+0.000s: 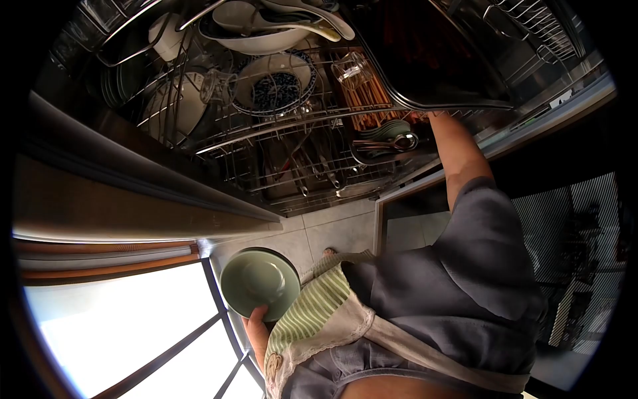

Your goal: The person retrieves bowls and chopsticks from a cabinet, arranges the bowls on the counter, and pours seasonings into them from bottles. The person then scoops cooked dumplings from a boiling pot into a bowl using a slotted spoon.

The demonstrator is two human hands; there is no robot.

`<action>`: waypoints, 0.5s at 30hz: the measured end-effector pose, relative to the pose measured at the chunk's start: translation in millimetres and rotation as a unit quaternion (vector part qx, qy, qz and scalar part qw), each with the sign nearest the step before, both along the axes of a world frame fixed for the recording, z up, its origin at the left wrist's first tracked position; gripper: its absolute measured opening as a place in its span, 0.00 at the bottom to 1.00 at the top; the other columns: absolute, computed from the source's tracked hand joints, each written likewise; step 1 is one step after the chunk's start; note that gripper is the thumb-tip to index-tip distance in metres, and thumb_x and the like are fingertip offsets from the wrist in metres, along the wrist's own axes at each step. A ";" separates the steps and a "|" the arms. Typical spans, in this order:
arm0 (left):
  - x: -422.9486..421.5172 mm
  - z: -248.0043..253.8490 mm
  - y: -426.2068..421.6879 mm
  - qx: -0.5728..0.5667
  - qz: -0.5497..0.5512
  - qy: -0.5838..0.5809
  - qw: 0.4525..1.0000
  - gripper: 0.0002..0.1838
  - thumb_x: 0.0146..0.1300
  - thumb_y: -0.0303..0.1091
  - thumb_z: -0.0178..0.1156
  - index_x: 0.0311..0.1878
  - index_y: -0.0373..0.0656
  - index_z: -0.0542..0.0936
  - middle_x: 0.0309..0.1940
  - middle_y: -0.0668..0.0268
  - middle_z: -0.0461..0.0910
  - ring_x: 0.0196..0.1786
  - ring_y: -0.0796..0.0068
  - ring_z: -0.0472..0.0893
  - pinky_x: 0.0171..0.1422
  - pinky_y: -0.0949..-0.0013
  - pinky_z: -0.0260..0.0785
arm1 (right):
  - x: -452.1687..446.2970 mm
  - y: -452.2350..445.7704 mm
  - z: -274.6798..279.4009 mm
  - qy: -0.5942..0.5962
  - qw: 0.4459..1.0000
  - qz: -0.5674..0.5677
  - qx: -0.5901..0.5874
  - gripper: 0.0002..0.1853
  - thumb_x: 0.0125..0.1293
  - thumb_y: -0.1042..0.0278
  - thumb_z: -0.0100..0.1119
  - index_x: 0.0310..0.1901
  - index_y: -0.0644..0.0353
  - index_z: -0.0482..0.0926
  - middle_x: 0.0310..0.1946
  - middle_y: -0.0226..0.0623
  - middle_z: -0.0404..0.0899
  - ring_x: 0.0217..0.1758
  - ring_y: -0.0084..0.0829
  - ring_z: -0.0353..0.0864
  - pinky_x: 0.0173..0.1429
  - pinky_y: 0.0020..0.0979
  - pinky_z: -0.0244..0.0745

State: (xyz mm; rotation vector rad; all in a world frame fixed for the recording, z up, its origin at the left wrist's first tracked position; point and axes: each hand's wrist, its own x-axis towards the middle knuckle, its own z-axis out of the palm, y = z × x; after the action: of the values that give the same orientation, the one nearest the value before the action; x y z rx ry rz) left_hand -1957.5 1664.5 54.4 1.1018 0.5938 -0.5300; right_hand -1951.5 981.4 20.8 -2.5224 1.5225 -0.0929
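My left hand (256,319) grips the rim of a green bowl (260,282), thumb inside, low in the view beside the striped apron. My right arm reaches up into the rack on the right. Of my right hand (425,117) only a part shows under the edge of a large dark tray (432,53); its fingers are hidden. Close to it are small green dishes (391,130), a metal ladle (405,141) and a bundle of chopsticks (364,96) with a clear glass (352,70) above.
The wire rack (266,126) holds a blue-patterned bowl (274,83), a white bowl (262,42) with large spoons, a white cup (167,36) and plates. Utensils lie on a lower level. A metal door edge (159,173) runs along the left, above a bright window (126,326).
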 end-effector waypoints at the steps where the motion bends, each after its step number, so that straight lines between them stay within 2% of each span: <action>1: 0.6 0.1 0.1 0.000 0.000 0.002 1.000 0.29 0.53 0.21 0.57 0.62 0.35 0.72 0.51 0.55 0.79 0.50 0.59 0.83 0.56 0.58 0.80 | 0.8 1.0 -0.6 0.001 1.000 0.001 0.003 0.13 0.73 0.59 0.51 0.52 0.55 0.77 0.36 0.41 0.82 0.34 0.36 0.81 0.35 0.37 0.74; 15: -2.0 1.4 1.6 -0.006 -0.011 -0.010 1.000 0.28 0.54 0.22 0.57 0.62 0.34 0.72 0.51 0.54 0.79 0.50 0.58 0.83 0.55 0.58 0.80 | 5.2 6.3 -6.8 0.010 0.997 -0.003 0.075 0.12 0.73 0.60 0.51 0.51 0.54 0.77 0.34 0.40 0.82 0.32 0.35 0.81 0.32 0.36 0.74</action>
State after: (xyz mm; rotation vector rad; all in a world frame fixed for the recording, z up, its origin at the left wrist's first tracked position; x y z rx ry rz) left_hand -1959.5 1666.1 55.8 1.1017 0.5606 -0.5400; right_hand -1946.3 987.7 14.0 -2.4081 1.4845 0.0452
